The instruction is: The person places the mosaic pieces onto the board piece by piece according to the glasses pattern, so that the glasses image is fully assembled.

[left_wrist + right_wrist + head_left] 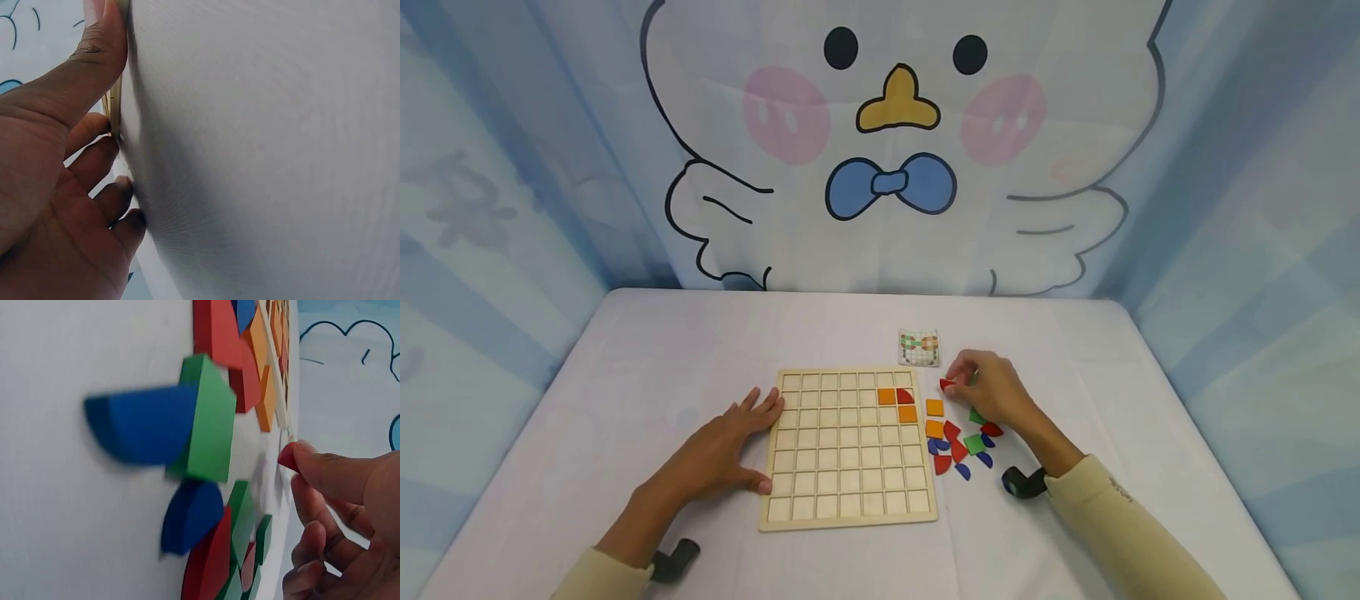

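A light wooden grid board (827, 482) lies on the table. My left hand (724, 448) rests along its left edge, fingers and thumb spread; in the left wrist view the thumb and fingertips touch the board's side. Right of the board's top corner, my right hand (992, 390) pinches a small red piece (946, 384) between thumb and fingertips. The right wrist view shows this red piece (287, 457) held above the table. Near the board's upper right, two orange squares (886, 397) and a red quarter-circle (904, 396) sit in cells.
Loose pieces lie right of the board: orange squares (935, 407), red quarter-circles (942, 464), blue pieces (962, 472) and green pieces (973, 444), several overlapping. Behind the board's right corner lies a small patterned card (919, 347). A printed curtain (887, 250) hangs behind the white table (737, 333).
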`<state>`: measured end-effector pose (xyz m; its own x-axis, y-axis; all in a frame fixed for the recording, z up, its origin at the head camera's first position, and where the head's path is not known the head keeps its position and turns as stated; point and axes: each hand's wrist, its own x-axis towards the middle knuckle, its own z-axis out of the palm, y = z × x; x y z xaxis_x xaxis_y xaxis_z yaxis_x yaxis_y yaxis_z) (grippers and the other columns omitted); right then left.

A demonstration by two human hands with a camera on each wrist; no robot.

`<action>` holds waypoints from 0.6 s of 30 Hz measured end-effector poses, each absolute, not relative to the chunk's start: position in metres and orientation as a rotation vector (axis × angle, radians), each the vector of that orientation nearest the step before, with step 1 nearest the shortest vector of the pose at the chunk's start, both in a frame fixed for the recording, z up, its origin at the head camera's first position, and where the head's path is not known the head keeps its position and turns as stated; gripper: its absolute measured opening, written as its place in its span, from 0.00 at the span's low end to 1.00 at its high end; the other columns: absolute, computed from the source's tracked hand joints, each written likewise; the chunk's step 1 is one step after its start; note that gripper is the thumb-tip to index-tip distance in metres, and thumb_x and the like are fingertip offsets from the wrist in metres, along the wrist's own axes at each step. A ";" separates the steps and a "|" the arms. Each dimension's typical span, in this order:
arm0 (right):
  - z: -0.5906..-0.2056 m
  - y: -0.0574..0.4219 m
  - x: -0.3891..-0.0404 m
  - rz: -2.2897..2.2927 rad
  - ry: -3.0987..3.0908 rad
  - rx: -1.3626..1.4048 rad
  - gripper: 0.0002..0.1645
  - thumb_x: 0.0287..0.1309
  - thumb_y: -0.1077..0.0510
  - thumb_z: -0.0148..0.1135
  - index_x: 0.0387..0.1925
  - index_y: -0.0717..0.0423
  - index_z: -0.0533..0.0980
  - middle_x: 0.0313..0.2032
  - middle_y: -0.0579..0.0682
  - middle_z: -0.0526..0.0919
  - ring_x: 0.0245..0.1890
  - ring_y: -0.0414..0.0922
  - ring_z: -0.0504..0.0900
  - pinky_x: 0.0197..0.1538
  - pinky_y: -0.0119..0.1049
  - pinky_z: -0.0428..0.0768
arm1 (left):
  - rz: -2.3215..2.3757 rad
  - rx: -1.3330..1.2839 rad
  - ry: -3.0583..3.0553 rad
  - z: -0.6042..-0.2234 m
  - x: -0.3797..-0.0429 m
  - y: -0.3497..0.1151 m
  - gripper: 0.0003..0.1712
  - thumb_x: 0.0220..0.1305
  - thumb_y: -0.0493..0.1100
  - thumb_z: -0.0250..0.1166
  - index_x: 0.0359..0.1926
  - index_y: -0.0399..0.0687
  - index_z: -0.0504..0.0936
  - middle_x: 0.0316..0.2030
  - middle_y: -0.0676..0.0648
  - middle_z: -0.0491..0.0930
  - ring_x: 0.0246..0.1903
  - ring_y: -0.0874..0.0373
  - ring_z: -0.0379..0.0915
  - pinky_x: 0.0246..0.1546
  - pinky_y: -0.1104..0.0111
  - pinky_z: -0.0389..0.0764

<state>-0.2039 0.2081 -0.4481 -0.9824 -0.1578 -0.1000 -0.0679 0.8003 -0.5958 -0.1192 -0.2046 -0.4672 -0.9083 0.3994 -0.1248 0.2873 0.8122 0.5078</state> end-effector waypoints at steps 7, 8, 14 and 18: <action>-0.453 0.194 -0.203 -1.041 2.829 -0.352 0.08 0.68 0.54 0.72 0.47 0.43 0.84 0.32 0.47 0.83 0.28 0.47 0.74 0.29 0.33 0.76 | 0.717 0.531 2.765 -0.468 -0.119 -0.204 0.72 0.40 0.60 0.86 0.83 0.47 0.59 0.84 0.44 0.55 0.84 0.36 0.46 0.81 0.38 0.56; -0.453 0.192 -0.203 -1.047 2.831 -0.364 0.07 0.68 0.54 0.72 0.46 0.43 0.83 0.32 0.46 0.84 0.29 0.47 0.74 0.31 0.33 0.76 | 0.718 0.531 2.765 -0.468 -0.119 -0.204 0.72 0.40 0.60 0.86 0.83 0.47 0.59 0.84 0.44 0.55 0.84 0.36 0.46 0.81 0.38 0.55; -0.452 0.175 -0.201 -1.089 2.831 -0.405 0.07 0.69 0.51 0.72 0.44 0.42 0.81 0.32 0.43 0.87 0.28 0.47 0.75 0.30 0.34 0.75 | 0.699 0.525 2.769 -0.467 -0.119 -0.204 0.72 0.40 0.60 0.86 0.83 0.47 0.59 0.84 0.44 0.54 0.84 0.36 0.45 0.81 0.38 0.55; -0.451 0.164 -0.201 -1.122 2.823 -0.452 0.06 0.69 0.50 0.72 0.42 0.42 0.82 0.33 0.42 0.87 0.27 0.46 0.73 0.27 0.32 0.72 | 0.706 0.528 2.766 -0.466 -0.119 -0.204 0.71 0.41 0.59 0.86 0.83 0.47 0.59 0.84 0.44 0.54 0.84 0.36 0.45 0.81 0.37 0.55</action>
